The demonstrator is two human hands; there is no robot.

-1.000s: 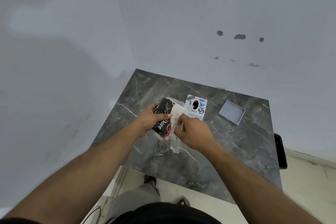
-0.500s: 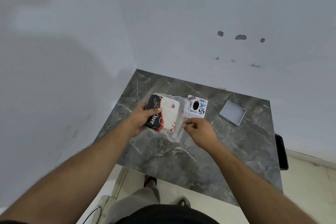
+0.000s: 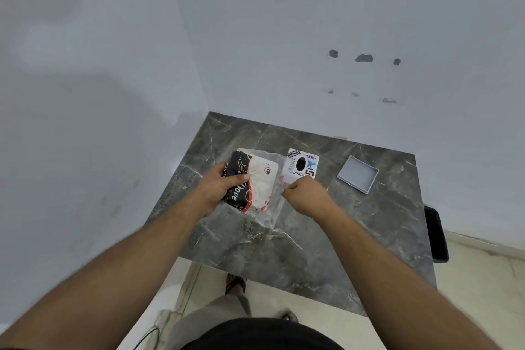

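A folded black, white and red printed cloth (image 3: 255,185) sits inside a clear plastic bag (image 3: 274,202) just above the dark marble table (image 3: 326,236). My left hand (image 3: 218,187) grips the cloth's black end through the bag, thumb on top. My right hand (image 3: 304,193) pinches the bag's clear right edge with curled fingers. A white sticker sheet (image 3: 302,165) with black and blue prints lies flat on the table just behind my right hand.
A shallow grey square tray (image 3: 358,174) lies on the table to the right. White walls meet at the table's far left corner. A black object (image 3: 436,233) hangs off the table's right edge. My feet show on the pale floor below.
The bagged cloth has shifted left and spread out in the bag. My right hand drew right along the bag's edge, off the cloth.
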